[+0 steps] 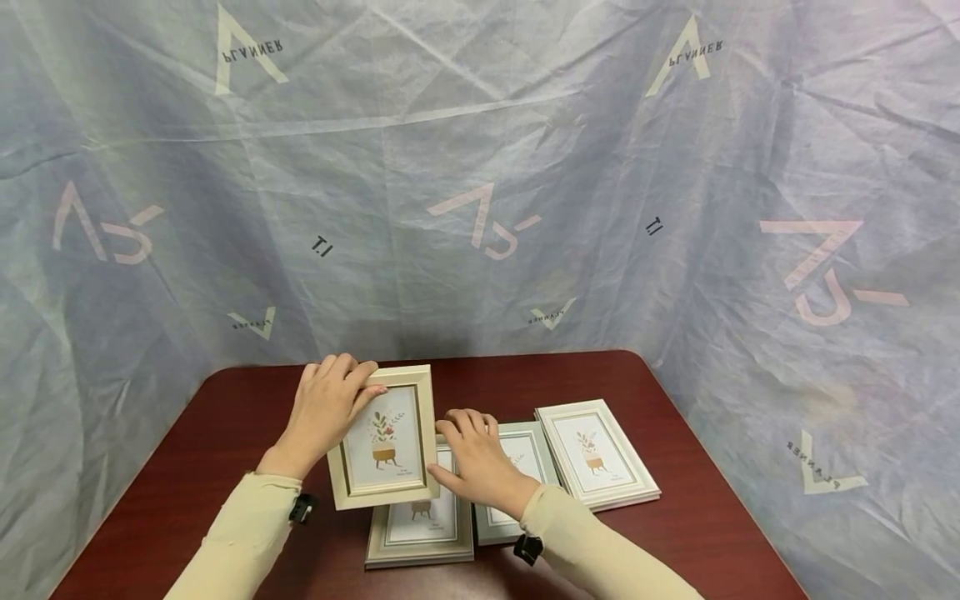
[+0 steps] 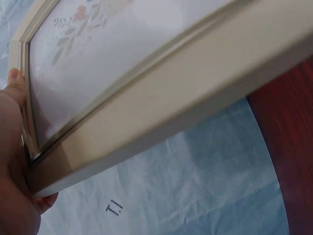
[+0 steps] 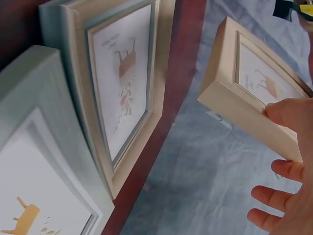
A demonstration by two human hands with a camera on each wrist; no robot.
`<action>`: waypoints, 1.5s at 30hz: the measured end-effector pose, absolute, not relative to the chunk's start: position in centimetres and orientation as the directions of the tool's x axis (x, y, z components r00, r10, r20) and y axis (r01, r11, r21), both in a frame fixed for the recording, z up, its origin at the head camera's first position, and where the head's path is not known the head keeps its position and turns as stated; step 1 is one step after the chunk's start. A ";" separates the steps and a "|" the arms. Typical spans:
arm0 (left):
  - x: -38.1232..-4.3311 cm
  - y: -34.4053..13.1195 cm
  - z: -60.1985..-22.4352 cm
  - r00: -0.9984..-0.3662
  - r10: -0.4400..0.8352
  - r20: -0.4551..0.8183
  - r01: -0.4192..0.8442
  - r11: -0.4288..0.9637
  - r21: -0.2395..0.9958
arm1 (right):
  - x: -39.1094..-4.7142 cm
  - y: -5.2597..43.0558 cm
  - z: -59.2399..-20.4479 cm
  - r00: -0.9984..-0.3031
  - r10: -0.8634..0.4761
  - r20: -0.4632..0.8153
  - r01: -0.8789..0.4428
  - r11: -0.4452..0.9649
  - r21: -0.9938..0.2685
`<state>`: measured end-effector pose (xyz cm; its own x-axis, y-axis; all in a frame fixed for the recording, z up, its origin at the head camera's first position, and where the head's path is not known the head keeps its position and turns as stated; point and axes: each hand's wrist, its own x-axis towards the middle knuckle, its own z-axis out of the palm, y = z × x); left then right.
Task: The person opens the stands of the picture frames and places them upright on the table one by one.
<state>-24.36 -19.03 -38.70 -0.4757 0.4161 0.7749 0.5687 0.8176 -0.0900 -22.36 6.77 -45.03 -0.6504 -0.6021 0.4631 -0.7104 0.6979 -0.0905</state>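
Note:
My left hand (image 1: 326, 408) grips a cream picture frame (image 1: 386, 493) by its upper left corner, thumb over the front and fingers behind. The picture in it shows a potted plant on a legged stand. In the left wrist view this frame (image 2: 161, 107) fills much of the picture, tilted. At the frame's right edge is my right hand (image 1: 483, 467). Its thumb touches the front edge, while the other fingers are loosely bent and spread apart, as the right wrist view shows beside the frame (image 3: 249, 112). Below the held frame lies a beige frame (image 1: 420, 552), partly hidden.
A grey-green frame (image 1: 491, 533) lies right of the beige one, partly under my right arm. Farther right, a white frame (image 1: 630, 454) lies at an angle. All rest on the dark red table (image 1: 705, 517). A printed grey cloth (image 1: 390, 183) hangs around the back and sides.

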 end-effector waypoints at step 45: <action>-19.4 -29.8 -40.5 -0.645 0.143 0.751 0.276 0.960 0.054 | -23.2 -7.2 -46.9 -0.696 -0.649 0.308 -0.630 0.757 0.171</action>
